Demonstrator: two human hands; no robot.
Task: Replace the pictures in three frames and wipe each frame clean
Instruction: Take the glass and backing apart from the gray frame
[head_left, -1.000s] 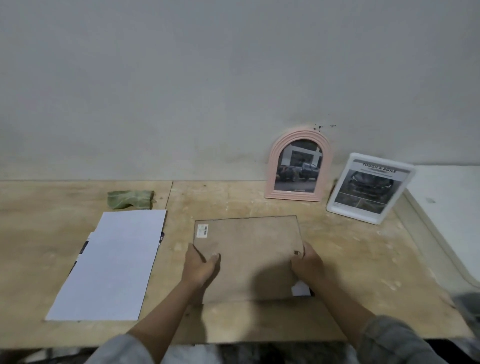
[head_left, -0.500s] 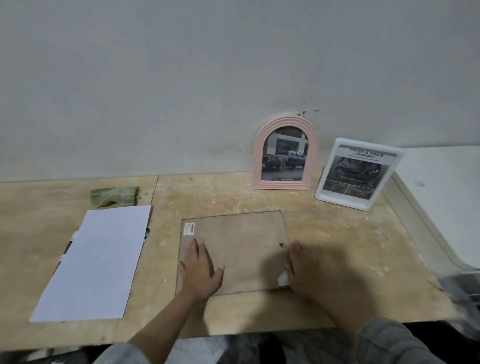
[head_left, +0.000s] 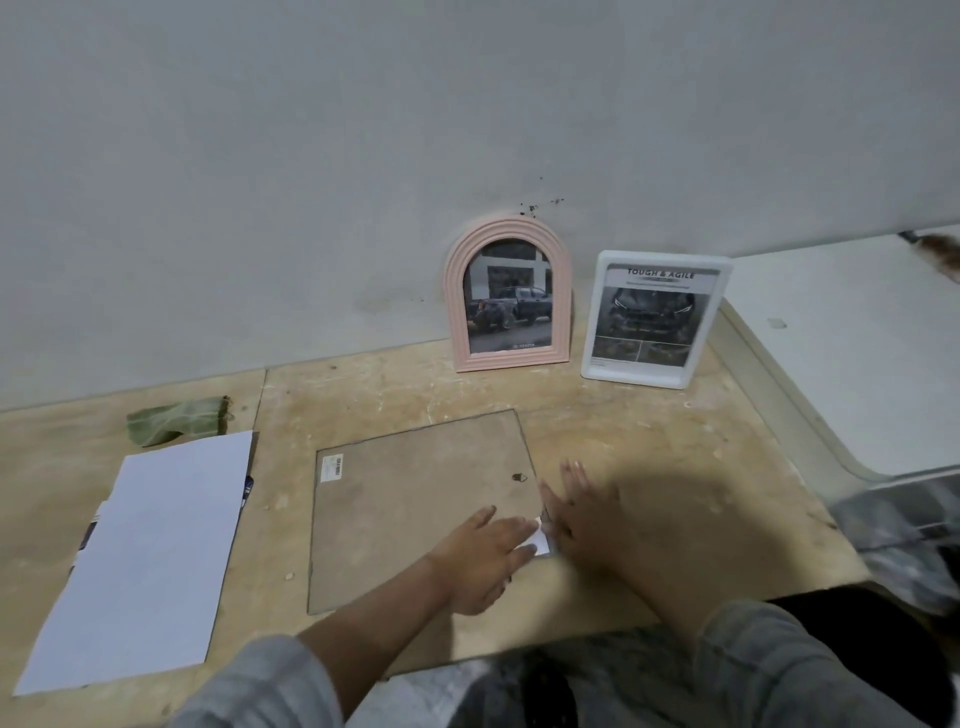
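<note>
A rectangular frame (head_left: 410, 509) lies face down on the wooden table (head_left: 649, 441), its brown backing board up. My left hand (head_left: 483, 556) rests flat on the board's lower right part, fingers stretched toward a white paper corner (head_left: 539, 544) that sticks out at the frame's right edge. My right hand (head_left: 587, 514) lies flat with spread fingers just right of that edge, touching it. Against the wall stand a pink arched frame (head_left: 506, 301) and a white frame (head_left: 655, 318), both holding car pictures. A crumpled green cloth (head_left: 176, 420) sits at the back left.
A stack of white sheets (head_left: 150, 551) lies left of the face-down frame, over some printed pages. A white table (head_left: 857, 353) adjoins the wooden one on the right. The table's front edge runs just below my forearms.
My left hand slid from the board's left side to its lower right corner. My right hand stayed at the right edge. The view shifted, and the frame lies slightly more turned.
</note>
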